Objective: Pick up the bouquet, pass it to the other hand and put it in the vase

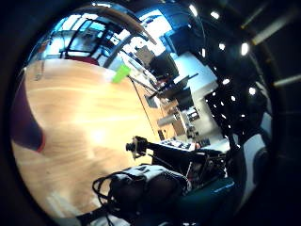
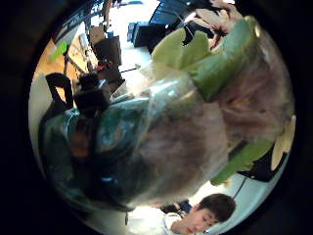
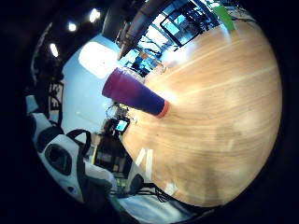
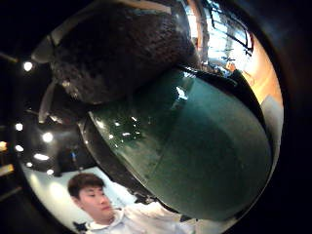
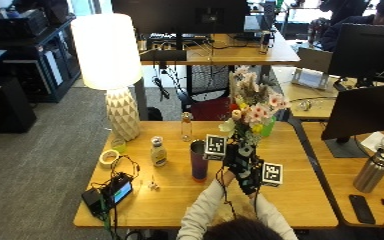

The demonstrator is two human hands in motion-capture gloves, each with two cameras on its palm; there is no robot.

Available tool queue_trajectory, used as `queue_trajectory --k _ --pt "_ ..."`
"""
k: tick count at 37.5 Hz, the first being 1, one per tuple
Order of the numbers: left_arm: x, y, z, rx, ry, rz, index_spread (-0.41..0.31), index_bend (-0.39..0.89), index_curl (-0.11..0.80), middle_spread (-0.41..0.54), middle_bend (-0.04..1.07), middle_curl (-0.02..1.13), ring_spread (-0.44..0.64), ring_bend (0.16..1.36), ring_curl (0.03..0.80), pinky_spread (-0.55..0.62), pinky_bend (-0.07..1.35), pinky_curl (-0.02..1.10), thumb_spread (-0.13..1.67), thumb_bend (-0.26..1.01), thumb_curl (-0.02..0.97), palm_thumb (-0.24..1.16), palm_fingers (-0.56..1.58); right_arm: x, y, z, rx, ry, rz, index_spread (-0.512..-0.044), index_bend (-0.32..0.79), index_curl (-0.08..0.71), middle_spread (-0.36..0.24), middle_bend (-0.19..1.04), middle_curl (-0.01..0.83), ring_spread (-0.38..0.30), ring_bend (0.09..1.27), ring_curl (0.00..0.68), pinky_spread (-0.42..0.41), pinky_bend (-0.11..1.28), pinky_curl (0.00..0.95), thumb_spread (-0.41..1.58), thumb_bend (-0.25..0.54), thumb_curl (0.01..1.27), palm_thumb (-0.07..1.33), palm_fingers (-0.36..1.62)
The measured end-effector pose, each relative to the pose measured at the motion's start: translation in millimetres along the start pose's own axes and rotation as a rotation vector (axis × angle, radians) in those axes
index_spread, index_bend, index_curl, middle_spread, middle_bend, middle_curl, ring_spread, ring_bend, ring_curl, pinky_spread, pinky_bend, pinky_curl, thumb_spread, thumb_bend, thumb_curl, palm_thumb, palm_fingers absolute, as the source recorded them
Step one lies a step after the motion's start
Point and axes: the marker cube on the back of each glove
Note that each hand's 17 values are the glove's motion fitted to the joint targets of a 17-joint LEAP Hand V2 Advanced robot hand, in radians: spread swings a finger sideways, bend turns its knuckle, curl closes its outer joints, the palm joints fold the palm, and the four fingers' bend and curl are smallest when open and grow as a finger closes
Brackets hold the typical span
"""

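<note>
Both hands meet on the bouquet (image 5: 253, 112), upright above the table (image 5: 298, 195) at about 3 o'clock from the purple vase (image 5: 198, 160); the left hand (image 5: 234, 159) and right hand (image 5: 252, 177) each curl their fingers round its wrapped stems. If one lets go early, the top-heavy flowers could tip, and carried low they might knock over the vase.

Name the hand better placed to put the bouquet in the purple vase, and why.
Left, probably. Both hands hold the upright bouquet at its wrapped stem, but the left is next to the vase, which stands to its left on the table.
</note>
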Motion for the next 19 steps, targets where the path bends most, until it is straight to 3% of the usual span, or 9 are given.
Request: queue_trajectory --k 6,11,14,16,19 --pt "8.6 4.2 -8.8 0.038 -0.025 0.051 -0.309 0.41 0.433 -0.309 0.64 0.51 -0.35 0.73 0.404 -0.39 0.55 0.41 0.59 0.07 0.498 0.72 1.50 0.8 4.0 6.7 -0.030 -0.004 -0.014 -0.172 0.58 0.635 -0.128 0.89 0.653 -0.177 1.07 0.585 -0.232 0.78 0.537 0.87 -0.033 0.58 1.01 1.37" --pt "27.3 -2.0 -19.4 0.042 0.002 0.181 -0.342 0.47 0.471 -0.335 0.68 0.53 -0.37 0.76 0.428 -0.41 0.57 0.42 0.48 0.05 0.553 0.78 1.47 1.3 -0.6 5.3 -0.098 0.085 -0.179 -0.169 0.52 0.625 -0.124 0.89 0.642 -0.178 1.05 0.575 -0.247 0.77 0.527 0.84 -0.039 0.59 0.97 1.35" --pt "49.4 -12.0 -41.1 0.065 -0.031 0.137 -0.351 0.48 0.488 -0.346 0.71 0.54 -0.38 0.77 0.439 -0.42 0.58 0.42 0.43 0.03 0.579 0.80 1.46 7.7 -7.1 -3.0 -0.158 0.221 -0.303 -0.170 0.43 0.605 -0.110 0.86 0.622 -0.181 1.01 0.554 -0.266 0.75 0.508 0.80 -0.046 0.59 0.94 1.28" --pt "72.9 -22.3 -60.9 0.096 -0.038 0.170 -0.356 0.49 0.498 -0.351 0.72 0.54 -0.39 0.77 0.445 -0.42 0.59 0.43 0.41 0.02 0.596 0.81 1.45 11.1 -12.2 -9.7 -0.185 0.269 -0.383 -0.171 0.34 0.584 -0.113 0.77 0.592 -0.186 0.96 0.535 -0.277 0.76 0.499 0.78 -0.059 0.59 0.91 1.18" --pt "104.9 -36.3 -96.8 0.180 -0.121 0.198 -0.361 0.51 0.512 -0.356 0.73 0.55 -0.39 0.78 0.452 -0.42 0.59 0.43 0.37 0.00 0.617 0.82 1.44 3.2 -9.9 -14.0 -0.191 0.161 -0.316 -0.179 0.20 0.544 -0.098 0.66 0.553 -0.185 0.88 0.507 -0.248 0.76 0.485 0.84 -0.059 0.56 0.85 1.04"
